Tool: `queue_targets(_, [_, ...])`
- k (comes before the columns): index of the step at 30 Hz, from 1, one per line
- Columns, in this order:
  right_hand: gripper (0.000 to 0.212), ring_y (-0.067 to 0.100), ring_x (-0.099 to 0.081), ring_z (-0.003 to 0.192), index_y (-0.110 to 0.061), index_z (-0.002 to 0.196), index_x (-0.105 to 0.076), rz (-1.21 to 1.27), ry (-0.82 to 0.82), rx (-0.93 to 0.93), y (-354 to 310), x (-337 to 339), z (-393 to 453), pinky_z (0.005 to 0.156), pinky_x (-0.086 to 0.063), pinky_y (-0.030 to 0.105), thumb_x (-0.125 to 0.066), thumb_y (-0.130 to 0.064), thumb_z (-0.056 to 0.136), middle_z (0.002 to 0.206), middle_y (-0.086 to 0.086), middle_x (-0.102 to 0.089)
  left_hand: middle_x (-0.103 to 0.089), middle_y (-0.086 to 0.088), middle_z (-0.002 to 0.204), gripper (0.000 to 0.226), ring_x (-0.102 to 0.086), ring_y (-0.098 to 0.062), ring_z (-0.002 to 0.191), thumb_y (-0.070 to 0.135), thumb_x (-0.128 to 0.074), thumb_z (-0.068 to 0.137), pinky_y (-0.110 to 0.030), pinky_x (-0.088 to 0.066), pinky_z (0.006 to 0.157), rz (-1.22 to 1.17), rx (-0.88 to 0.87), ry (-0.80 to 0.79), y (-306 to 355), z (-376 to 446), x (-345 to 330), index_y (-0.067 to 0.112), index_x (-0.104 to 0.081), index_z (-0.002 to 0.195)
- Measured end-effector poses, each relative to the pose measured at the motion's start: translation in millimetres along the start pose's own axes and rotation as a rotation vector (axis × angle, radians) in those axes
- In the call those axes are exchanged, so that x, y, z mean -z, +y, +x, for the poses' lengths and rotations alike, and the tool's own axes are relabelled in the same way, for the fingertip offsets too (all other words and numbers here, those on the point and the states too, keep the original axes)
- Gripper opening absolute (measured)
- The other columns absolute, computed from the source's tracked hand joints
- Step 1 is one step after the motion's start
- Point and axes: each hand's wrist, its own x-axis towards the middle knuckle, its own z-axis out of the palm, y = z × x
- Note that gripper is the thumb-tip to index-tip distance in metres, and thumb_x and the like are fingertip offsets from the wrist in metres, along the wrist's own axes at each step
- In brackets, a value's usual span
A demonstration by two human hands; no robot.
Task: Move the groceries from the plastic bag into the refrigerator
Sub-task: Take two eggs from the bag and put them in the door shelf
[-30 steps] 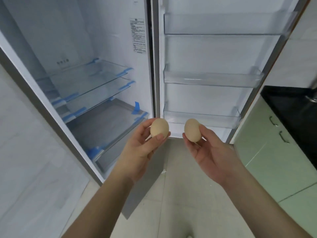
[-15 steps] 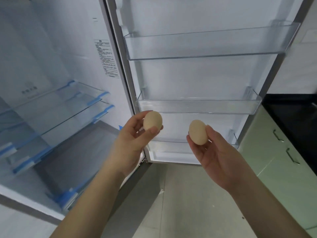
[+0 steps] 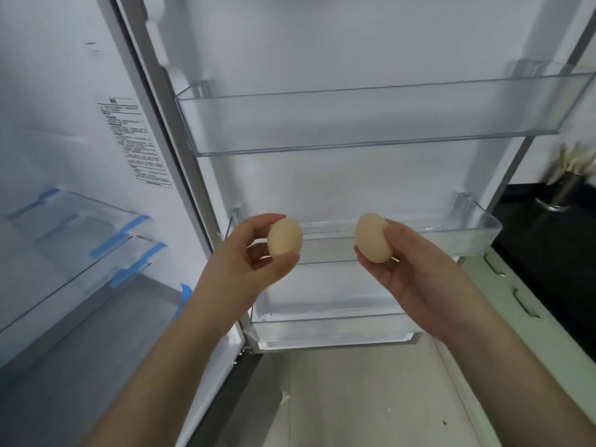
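Observation:
I hold two pale brown eggs in front of the open refrigerator door (image 3: 322,43). My left hand (image 3: 240,262) pinches one egg (image 3: 284,237) between thumb and fingers. My right hand (image 3: 416,269) cradles the other egg (image 3: 372,238) at its fingertips. Both eggs hover just before the middle clear door bin (image 3: 458,237). An upper door bin (image 3: 354,121) and a lower door bin (image 3: 329,330) hold nothing. The plastic bag is not in view.
Inside the refrigerator at left are glass shelves (image 3: 80,246) with blue tape strips. Pale green cabinets (image 3: 503,304) and a dark counter (image 3: 554,253) stand at right, with a metal holder of utensils (image 3: 567,185). Grey tiled floor (image 3: 354,398) lies below.
The view has swung right and closer to the door. Both hands rose with their eggs from the lowest bin's height to the middle door bin, and spread further apart.

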Motion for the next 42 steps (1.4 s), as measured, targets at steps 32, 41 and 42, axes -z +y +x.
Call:
queue_targets(32, [0.019, 0.003, -0.061, 0.069, -0.03, 0.096, -0.066, -1.518, -0.089, 0.058, -31.2, 9.2, 114.0, 0.055, -0.045, 0.013, -0.072, -0.036, 0.079, 0.085, -0.011, -0.068, -0.061, 0.006, 0.113, 0.053, -0.052, -0.01, 0.089, 0.042, -0.078, 0.078, -0.023, -0.043, 0.077, 1.028, -0.121, -0.483, 9.8, 134.0, -33.1, 0.028, -0.057, 0.124])
queue_targets(41, [0.031, 0.015, -0.06, 0.089, -0.025, 0.109, -0.064, -1.678, -0.174, 0.014, -26.0, 4.3, 120.0, 0.079, -0.049, 0.028, -0.073, -0.033, 0.081, 0.101, -0.006, -0.065, -0.067, -0.005, 0.106, 0.051, -0.06, -0.021, 0.09, 0.044, -0.057, 0.071, -0.032, -0.052, 0.083, 1.051, -0.025, -0.505, 9.0, 137.2, -44.7, 0.017, -0.065, 0.112])
queue_targets(42, [0.031, 0.015, -0.06, 0.09, -0.025, 0.109, -0.064, -1.689, -0.173, 0.012, -25.6, 4.0, 120.0, 0.079, -0.049, 0.028, -0.073, -0.033, 0.081, 0.102, -0.006, -0.064, -0.066, -0.005, 0.106, 0.049, -0.061, -0.022, 0.092, 0.044, -0.059, 0.072, -0.033, -0.052, 0.083, 1.057, -0.022, -0.498, 8.2, 137.4, -45.0, 0.016, -0.065, 0.112])
